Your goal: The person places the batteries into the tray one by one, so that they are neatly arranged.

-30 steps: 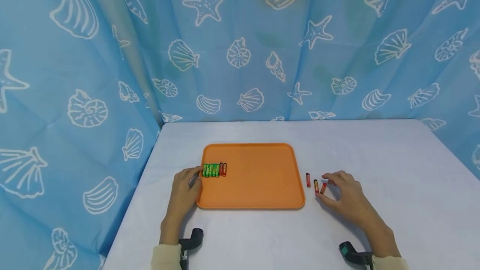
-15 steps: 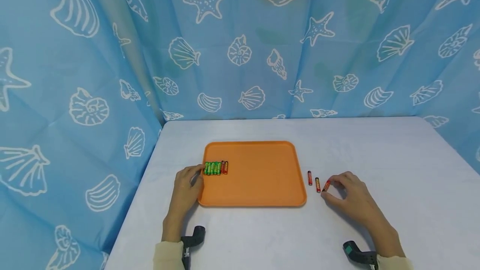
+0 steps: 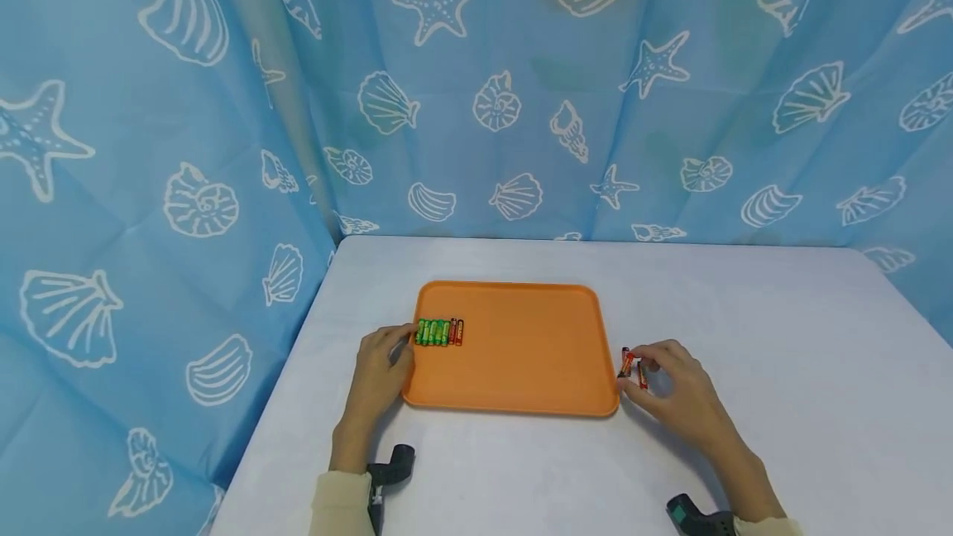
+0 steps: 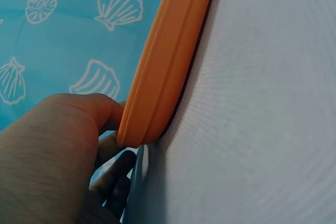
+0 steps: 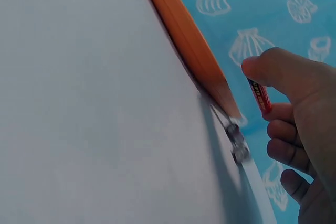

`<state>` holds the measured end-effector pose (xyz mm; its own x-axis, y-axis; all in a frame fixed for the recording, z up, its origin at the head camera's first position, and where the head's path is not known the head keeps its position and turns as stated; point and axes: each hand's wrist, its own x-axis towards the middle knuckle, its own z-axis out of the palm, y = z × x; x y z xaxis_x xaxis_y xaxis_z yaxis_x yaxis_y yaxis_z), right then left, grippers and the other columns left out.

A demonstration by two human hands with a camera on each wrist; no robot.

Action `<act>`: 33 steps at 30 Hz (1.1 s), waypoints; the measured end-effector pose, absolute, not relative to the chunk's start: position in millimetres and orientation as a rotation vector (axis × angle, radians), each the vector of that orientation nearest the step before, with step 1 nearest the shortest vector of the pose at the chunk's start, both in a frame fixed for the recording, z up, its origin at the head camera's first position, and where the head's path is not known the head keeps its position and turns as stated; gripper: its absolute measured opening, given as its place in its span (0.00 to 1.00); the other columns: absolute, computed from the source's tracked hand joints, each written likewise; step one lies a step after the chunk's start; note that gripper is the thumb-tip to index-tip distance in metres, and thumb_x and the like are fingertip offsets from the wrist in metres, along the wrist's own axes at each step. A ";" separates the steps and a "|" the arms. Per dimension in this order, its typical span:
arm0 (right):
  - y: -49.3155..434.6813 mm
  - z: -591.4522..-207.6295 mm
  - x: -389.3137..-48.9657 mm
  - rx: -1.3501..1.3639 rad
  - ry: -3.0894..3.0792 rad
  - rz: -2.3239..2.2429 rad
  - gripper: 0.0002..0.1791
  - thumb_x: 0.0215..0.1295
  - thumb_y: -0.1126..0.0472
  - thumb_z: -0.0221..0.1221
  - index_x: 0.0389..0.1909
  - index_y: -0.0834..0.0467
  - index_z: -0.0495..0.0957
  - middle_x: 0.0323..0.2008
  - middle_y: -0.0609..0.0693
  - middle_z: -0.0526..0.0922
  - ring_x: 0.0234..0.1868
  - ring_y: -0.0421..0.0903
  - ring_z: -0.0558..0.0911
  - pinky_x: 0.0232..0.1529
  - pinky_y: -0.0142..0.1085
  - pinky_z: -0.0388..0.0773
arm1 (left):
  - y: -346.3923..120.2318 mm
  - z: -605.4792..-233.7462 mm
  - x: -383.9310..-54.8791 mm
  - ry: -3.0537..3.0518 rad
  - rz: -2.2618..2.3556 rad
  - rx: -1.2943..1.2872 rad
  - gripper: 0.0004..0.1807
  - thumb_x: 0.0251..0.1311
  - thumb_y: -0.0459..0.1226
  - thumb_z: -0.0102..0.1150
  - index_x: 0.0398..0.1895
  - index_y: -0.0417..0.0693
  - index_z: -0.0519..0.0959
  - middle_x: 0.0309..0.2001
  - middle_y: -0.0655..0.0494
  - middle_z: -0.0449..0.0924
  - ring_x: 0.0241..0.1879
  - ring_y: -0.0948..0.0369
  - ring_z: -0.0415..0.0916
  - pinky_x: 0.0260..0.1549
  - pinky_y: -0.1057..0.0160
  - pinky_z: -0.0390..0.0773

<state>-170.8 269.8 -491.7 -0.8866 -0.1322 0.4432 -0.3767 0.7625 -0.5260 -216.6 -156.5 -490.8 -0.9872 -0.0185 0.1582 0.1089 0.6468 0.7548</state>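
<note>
Between its thumb and index finger, my right hand (image 3: 670, 383) pinches a small red battery (image 5: 259, 94) just beyond the right edge of an orange tray (image 3: 521, 354). Below that hand, two more red batteries lie on the white table; the nearer one (image 3: 644, 376) is partly covered, the other overlaps with the held one in the head view. At the tray's left rim, the thumb and index finger of my left hand (image 3: 380, 366) touch the edge, with the other fingers loosely bent. Inside, by that rim, several green batteries (image 3: 432, 332) and two red batteries (image 3: 457, 332) lie side by side.
A white cloth covers the table (image 3: 514, 470). Blue curtains (image 3: 462, 106) with shell and starfish prints hang behind it and along its left side. Black camera mounts (image 3: 393, 466) sit at both wrists.
My right hand has picked up the rightmost red battery and carried it left toward the tray. The left hand stays at the tray rim. The head view has shifted slightly.
</note>
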 end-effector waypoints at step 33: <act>164.5 -493.4 -225.6 0.689 -2.759 0.772 0.26 0.57 0.44 0.71 0.52 0.55 0.82 0.43 0.45 0.74 0.46 0.46 0.72 0.51 0.44 0.76 | -158.3 -493.7 -217.1 -2.696 -1.251 -0.104 0.19 0.70 0.35 0.54 0.62 0.52 0.79 0.61 0.49 0.75 0.67 0.47 0.61 0.67 0.40 0.62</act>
